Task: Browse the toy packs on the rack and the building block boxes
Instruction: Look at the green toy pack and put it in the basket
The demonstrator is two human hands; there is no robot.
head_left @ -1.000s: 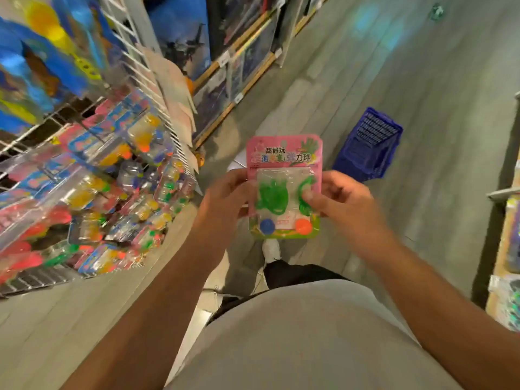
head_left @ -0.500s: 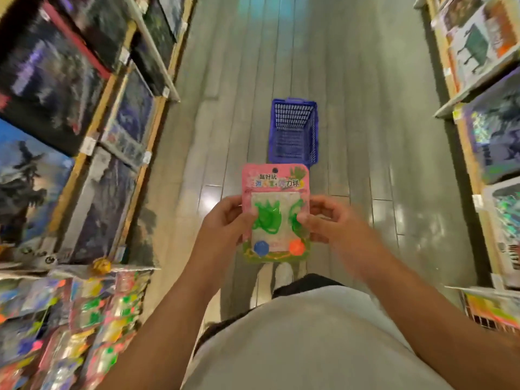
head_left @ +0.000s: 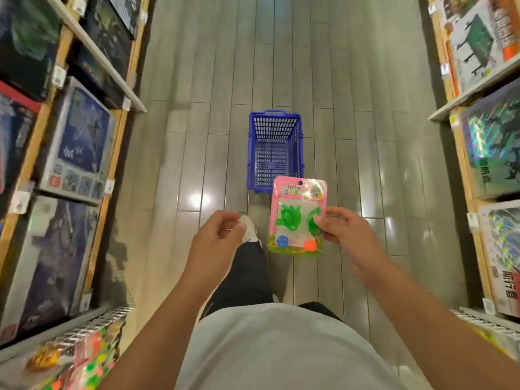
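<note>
Toy pack (head_left: 298,218) pinched at its right edge by right hand (head_left: 344,235), held above the floor just short of blue basket (head_left: 275,150); left hand (head_left: 216,237) loosely curled, empty. Looks like a carry toward the basket; next, probably a reach forward over its rim and a release.

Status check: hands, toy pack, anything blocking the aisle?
Right hand pinches the toy pack by its edge. Left hand holds nothing, fingers loosely curled. Blue basket sits on the floor straight ahead, nothing visible inside.
</note>
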